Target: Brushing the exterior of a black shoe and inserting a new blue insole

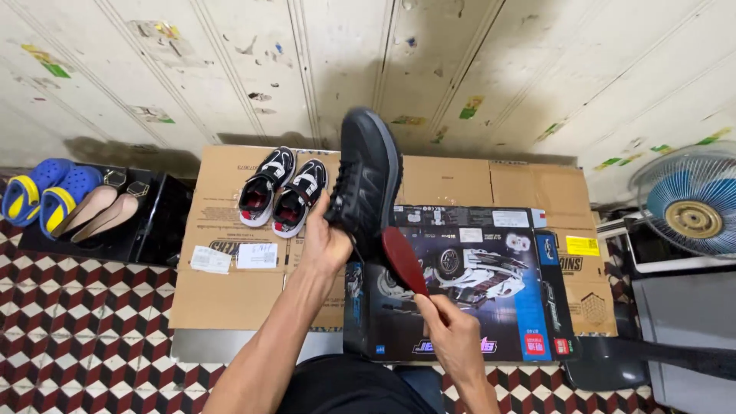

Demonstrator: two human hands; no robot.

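Observation:
My left hand (325,244) grips a black lace-up shoe (369,176) from the side and holds it upright, toe pointing up, above the cardboard. My right hand (452,331) pinches the lower end of a red insole (403,259). The insole's upper end sits at the shoe's opening. Both are held over a dark printed box (491,307) with a picture of a toy car on it.
A pair of small black, white and red sneakers (281,192) sits on a flattened cardboard box (222,284). Blue-and-yellow clogs (46,193) and beige flats (98,212) rest on a black rack at left. A blue fan (692,205) stands at right. The floor is checkered tile.

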